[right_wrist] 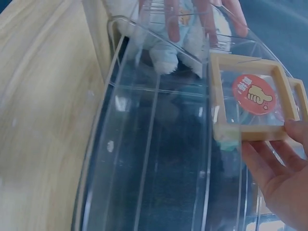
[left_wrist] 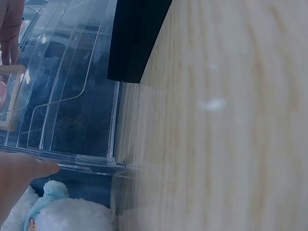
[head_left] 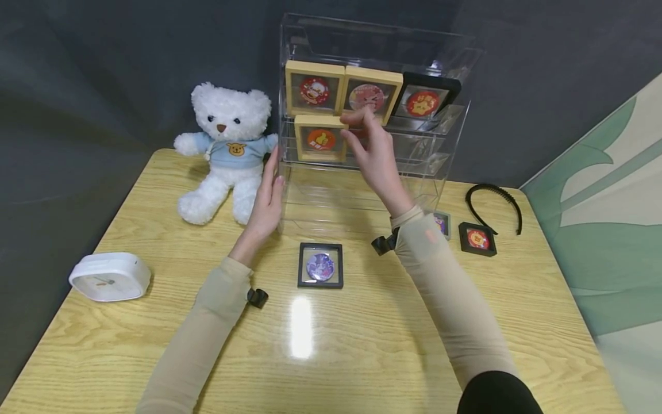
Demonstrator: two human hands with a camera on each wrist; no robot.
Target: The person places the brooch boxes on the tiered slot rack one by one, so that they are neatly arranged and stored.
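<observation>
My right hand [head_left: 376, 152] pinches the right edge of a yellow-framed badge case [head_left: 321, 139] with a red thumbs-up badge. That case stands on the middle tier of a clear acrylic display rack [head_left: 362, 195]; in the right wrist view the fingers lie below its wooden-coloured frame [right_wrist: 250, 131]. My left hand [head_left: 266, 201] rests with extended fingers against the rack's left side. On the upper tier are two more yellow-framed cases [head_left: 314, 91] and a black-framed case [head_left: 425, 99]. A black-framed case [head_left: 320, 265] with a purple badge lies on the table before the rack.
A white teddy bear [head_left: 227, 144] in a blue top sits left of the rack. A white clock [head_left: 110, 277] stands at the table's left edge. To the right lie a black case [head_left: 477, 239], a grey-framed case [head_left: 442, 224] partly behind my sleeve, and a black headband [head_left: 495, 192].
</observation>
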